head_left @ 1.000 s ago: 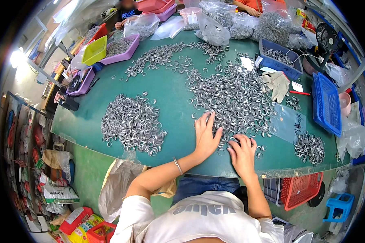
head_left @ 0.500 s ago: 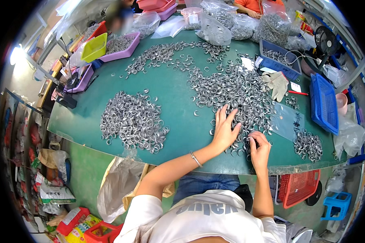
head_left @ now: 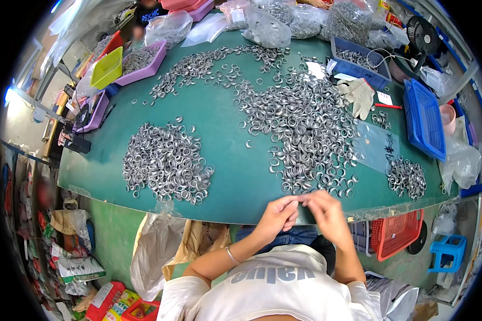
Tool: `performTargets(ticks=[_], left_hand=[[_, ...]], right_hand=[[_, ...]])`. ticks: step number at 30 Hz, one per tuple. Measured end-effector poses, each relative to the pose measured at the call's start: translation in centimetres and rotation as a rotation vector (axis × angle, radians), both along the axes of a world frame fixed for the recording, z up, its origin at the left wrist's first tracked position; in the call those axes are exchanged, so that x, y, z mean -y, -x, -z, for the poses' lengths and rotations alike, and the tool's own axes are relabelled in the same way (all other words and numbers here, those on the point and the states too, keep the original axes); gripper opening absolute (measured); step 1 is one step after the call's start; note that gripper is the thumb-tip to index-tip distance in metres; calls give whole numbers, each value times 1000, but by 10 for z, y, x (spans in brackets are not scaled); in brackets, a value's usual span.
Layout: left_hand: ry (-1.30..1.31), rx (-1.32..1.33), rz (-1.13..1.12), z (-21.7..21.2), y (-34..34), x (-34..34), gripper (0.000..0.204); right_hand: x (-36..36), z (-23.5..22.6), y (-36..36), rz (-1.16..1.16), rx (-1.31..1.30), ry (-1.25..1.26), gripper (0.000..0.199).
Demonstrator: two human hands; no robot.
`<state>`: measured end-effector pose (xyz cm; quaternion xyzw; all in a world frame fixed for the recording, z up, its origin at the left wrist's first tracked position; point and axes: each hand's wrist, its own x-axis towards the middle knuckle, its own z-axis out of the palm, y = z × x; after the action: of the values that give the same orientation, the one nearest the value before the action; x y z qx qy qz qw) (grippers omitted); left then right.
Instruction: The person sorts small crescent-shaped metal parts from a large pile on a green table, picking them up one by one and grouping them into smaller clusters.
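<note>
Both hands meet at the near edge of the green table (head_left: 225,160), fingertips touching over the rim. Left hand (head_left: 276,216) curled, fingers pinched toward the right hand's tips; right hand (head_left: 326,211) likewise curled, thumb and forefinger pressed together. Something small seems pinched between them, probably one metal ring, too small to tell for sure. Both forearms come up from below, elbows bent, a thin bracelet (head_left: 231,255) on the left wrist.

Just beyond the fingertips: the big pile of metal rings (head_left: 305,128), its near fringe almost touching the hands, spreading away toward the far side. Left of the fingers, a bare strip of green surface, open room along the near edge. Further left, a separate ring heap (head_left: 166,160), well apart from the hands. Right of the fingers, a small ring cluster (head_left: 407,176) near the right table edge, with a clear plastic sheet (head_left: 377,147) between it and the big pile.

Further out right: a blue tray (head_left: 423,117) lying flat, contents not visible. A work glove (head_left: 359,96) beside the pile's far right. A blue bin (head_left: 359,61) beyond it holds rings. Far left: a purple tray (head_left: 142,64) with rings, a yellow-green tub (head_left: 107,67) beside it. Far edge: clear bags (head_left: 265,27) of rings. A loose ring trail (head_left: 209,61) runs along the far left of the table.
</note>
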<state>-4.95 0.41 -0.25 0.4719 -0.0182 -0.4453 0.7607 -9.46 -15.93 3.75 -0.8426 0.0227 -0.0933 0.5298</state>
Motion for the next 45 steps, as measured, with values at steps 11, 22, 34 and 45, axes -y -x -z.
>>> performTargets(ticks=[11,22,34,45], left_hand=[[33,29,-91,-8,12,0,34],[77,-129,24,-2,5,-2,34],[27,76,-131,-6,16,6,41],[87,-233,-118,-13,8,-3,30]], right_hand=[[17,20,-24,340,186,450,10],[11,13,-15,205,72,172,8],[6,17,-6,133,-22,-75,12],[16,6,-17,172,168,361,17]])
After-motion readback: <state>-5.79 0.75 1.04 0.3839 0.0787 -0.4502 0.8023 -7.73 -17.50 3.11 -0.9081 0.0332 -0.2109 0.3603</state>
